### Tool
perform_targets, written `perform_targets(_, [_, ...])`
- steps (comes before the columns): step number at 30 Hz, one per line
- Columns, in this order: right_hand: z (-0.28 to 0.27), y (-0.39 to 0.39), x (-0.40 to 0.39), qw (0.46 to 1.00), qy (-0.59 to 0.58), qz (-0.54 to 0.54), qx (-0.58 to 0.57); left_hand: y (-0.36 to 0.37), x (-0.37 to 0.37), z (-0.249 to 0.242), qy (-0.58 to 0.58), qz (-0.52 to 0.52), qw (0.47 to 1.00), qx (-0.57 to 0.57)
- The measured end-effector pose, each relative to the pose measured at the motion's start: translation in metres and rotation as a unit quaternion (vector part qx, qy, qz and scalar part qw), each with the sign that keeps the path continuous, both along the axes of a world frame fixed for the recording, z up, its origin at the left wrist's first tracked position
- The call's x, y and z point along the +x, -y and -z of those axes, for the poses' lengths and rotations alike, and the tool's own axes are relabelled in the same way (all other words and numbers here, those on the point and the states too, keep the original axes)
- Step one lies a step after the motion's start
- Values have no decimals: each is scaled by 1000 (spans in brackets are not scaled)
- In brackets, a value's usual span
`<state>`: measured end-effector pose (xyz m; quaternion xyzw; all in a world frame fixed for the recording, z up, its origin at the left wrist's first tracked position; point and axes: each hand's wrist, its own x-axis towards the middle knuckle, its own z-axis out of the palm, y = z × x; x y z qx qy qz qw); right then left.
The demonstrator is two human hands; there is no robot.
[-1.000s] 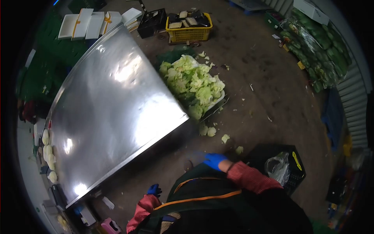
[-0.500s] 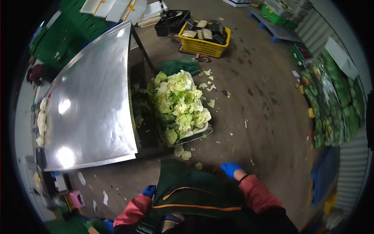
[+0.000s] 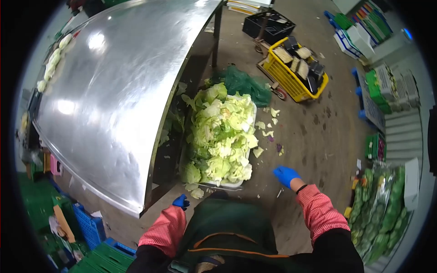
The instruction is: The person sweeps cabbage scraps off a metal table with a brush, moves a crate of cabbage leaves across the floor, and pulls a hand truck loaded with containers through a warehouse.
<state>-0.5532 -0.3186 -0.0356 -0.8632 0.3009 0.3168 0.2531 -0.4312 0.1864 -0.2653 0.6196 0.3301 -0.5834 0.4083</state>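
Note:
My left hand [image 3: 180, 202], in a blue glove, hangs near the lower corner of the metal table with its fingers curled and nothing visible in them. In a matching glove, my right hand [image 3: 286, 175] is held out over the floor, fingers bent together, and no object shows in it. Between and beyond the hands, a heap of pale green cabbage leaves [image 3: 223, 136] fills a white tub [image 3: 251, 113] low beside the table. Neither hand touches the leaves. A few loose leaves [image 3: 196, 193] lie at the tub's near end.
A shiny metal table [image 3: 114, 100] takes up the left. Beyond the tub are a green net bag [image 3: 246, 85], a yellow crate [image 3: 291, 79] of packed trays and a black crate [image 3: 268, 27]. Bagged green vegetables [image 3: 378, 209] line the right wall. Leaf scraps litter the floor.
My view has turned and come closer to the tub and table. The yellow crate now appears farther right. Both hands have moved forward, my right arm reaching farther out.

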Motion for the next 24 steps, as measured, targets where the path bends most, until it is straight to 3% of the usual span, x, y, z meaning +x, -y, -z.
perform_targets(3, [53, 48, 63, 998, 36, -23, -35, 39, -18, 63, -1, -107, 994, 35])
perform_targets(6, [110, 93, 159, 994, 77, -73, -2, 37, -56, 172, -39, -296, 953, 52])
perform_targets(8, [165, 117, 229, 991, 103, -72, -50, 84, -56, 143, -60, -359, 930, 46])
perform_targets(10, [235, 142, 292, 964, 191, -151, -107, 96, -67, 180, -61, -455, 886, 56])
perform_targets(13, [309, 162, 383, 967, 171, -144, -120, 150, -58, 179, 18, -515, 847, 128])
perform_targets(15, [353, 169, 429, 967, 168, -139, -134, 183, -44, 174, 91, -610, 787, 21])
perform_targets(16, [370, 170, 447, 966, 151, -143, -152, 194, -41, 180, 132, -661, 733, -90])
perform_targets(17, [380, 168, 460, 972, 134, -148, -126, 198, -42, 191, 164, -666, 728, -13])
perform_targets(19, [395, 157, 482, 980, 103, -151, -74, 206, -40, 194, 174, -675, 716, 35])
perform_targets(22, [476, 162, 497, 941, 221, -250, 50, 193, -60, 223, 215, -666, 713, 42])
perform_targets(23, [525, 175, 502, 933, 275, -197, 118, 192, -62, 225, 235, -658, 714, 47])
perform_targets(24, [520, 169, 502, 939, 248, -222, 85, 190, -64, 228, 255, -650, 714, 51])
